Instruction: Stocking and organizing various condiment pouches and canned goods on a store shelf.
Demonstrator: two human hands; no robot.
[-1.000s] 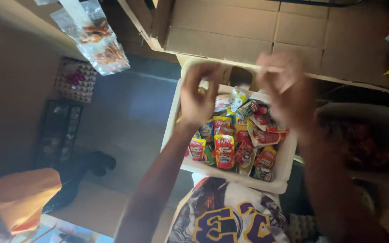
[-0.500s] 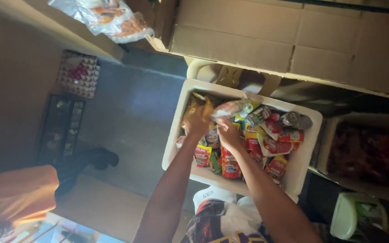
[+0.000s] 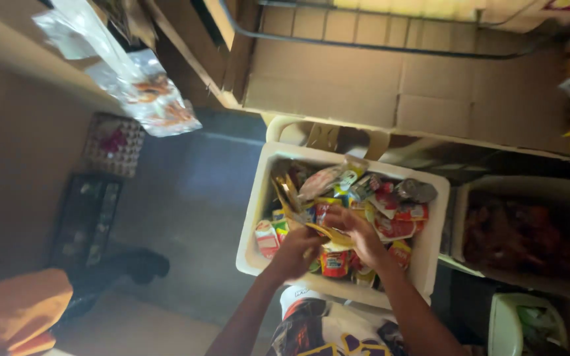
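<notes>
A white tub full of bright snack packets sits low in a dim storeroom, and everything else is placed around it. Over the near part of the tub, the left hand and the right hand meet on a yellow packet; both are curled onto it (how firmly is hard to tell in the blur). To the left of the tub lies a grey concrete floor, with a dark crate and an orange cloth further left. Above the tub, flattened brown cardboard lines a shelf. Clear plastic bags hang up and to the left. Just right of the tub stands a second tub holding dark reddish goods.
</notes>
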